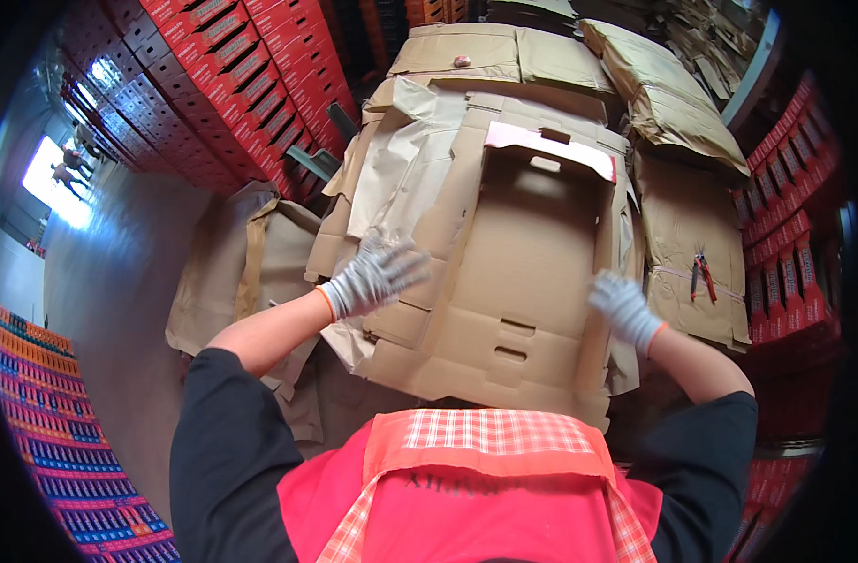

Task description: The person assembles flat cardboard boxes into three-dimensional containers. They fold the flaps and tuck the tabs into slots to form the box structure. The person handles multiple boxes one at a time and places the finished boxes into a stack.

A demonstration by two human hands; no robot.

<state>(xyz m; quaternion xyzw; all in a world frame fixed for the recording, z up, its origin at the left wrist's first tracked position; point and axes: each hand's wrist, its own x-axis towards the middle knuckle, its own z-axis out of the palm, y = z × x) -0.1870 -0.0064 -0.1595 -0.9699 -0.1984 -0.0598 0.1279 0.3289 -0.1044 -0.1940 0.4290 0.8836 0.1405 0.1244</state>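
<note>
A brown cardboard carton blank [532, 253] lies in front of me, its far end and side flaps folded up into a tray shape. The far end has a white and red outer face and a hand slot; the near end lies flat, with cut slots. My left hand [377, 275], in a grey-white glove, hovers over the flat cardboard left of the tray, fingers spread and holding nothing. My gloved right hand [628, 310] is beside the tray's right wall, slightly blurred, fingers extended toward it. Whether it touches the wall I cannot tell. More flat cardboard sheets [401, 319] lie beneath.
Red-handled pliers or snips [703, 277] rest on a wrapped cardboard bundle [682, 225] at right. Other bundles lie behind, one bearing a small tape roll-like object [462, 62]. Red carton stacks [250, 75] rise at far left; colourful stacks [72, 441] stand lower left. People [70, 169] appear far off.
</note>
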